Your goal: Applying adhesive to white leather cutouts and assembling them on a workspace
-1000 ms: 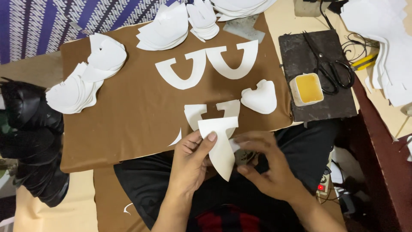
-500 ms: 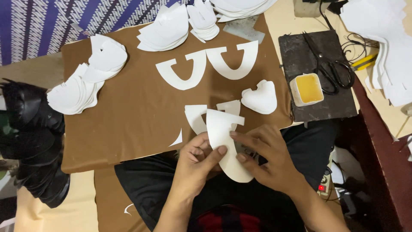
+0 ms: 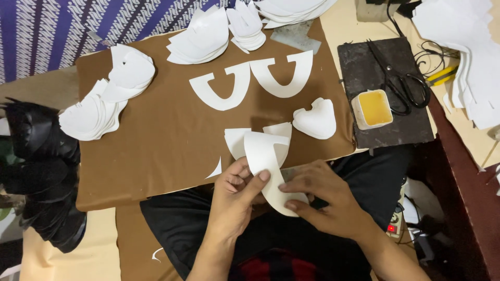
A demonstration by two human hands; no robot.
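Left hand (image 3: 240, 193) and right hand (image 3: 324, 200) both grasping one curved white piece (image 3: 266, 166), thumbs pressed on it, over the near edge of the brown board (image 3: 156, 145). At 1 o'clock, small white shaped piece (image 3: 315, 118); further, yellow glue tub (image 3: 372, 108) and black scissors (image 3: 400, 83).

Hidden and cut-off parts at the brown work board

The left hand (image 3: 237, 195) and right hand (image 3: 325, 200) cover the lower part of the white curved piece (image 3: 265, 158) — its full outline cannot be told. The white stack (image 3: 291, 8) at the top and the pile of white sheets (image 3: 463, 62) at the right run off the frame; the black bundle (image 3: 39, 171) is clipped at the left edge.
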